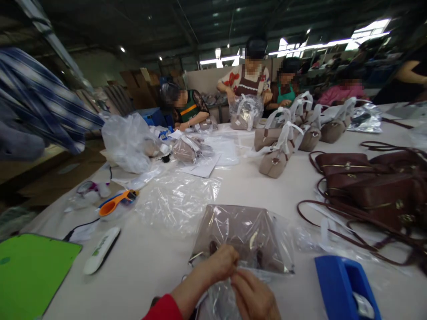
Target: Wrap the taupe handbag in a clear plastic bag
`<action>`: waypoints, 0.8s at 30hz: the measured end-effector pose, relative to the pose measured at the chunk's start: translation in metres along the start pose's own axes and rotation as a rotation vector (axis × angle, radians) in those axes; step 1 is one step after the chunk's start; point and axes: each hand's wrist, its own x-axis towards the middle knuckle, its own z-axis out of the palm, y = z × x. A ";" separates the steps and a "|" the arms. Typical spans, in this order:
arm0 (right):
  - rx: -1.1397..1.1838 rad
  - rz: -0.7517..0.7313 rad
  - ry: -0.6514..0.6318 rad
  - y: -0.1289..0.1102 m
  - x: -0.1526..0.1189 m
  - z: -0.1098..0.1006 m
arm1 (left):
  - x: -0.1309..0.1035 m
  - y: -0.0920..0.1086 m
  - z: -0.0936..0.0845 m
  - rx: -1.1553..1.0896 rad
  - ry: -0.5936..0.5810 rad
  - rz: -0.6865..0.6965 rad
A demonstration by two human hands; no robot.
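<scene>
Both hands [233, 284], grips pinched on flat bagged purse's [242, 235] near opening, bag widthwise.

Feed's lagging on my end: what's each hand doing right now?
Left hand: closed, pinching the open end of the plastic bag.
Right hand: closed on the same bag end.

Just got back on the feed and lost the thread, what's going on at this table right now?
A person's two bare hands, left hand and right hand, pinch the near open end of a clear plastic bag holding a taupe handbag on the white table. A blue tape dispenser sits to the right, brown handbags lie beyond it. Across the table, other people bag similar handbags.
</scene>
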 end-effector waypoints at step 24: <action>-0.390 0.031 -0.120 0.032 0.010 0.009 | -0.038 -0.002 0.038 0.407 0.301 -0.033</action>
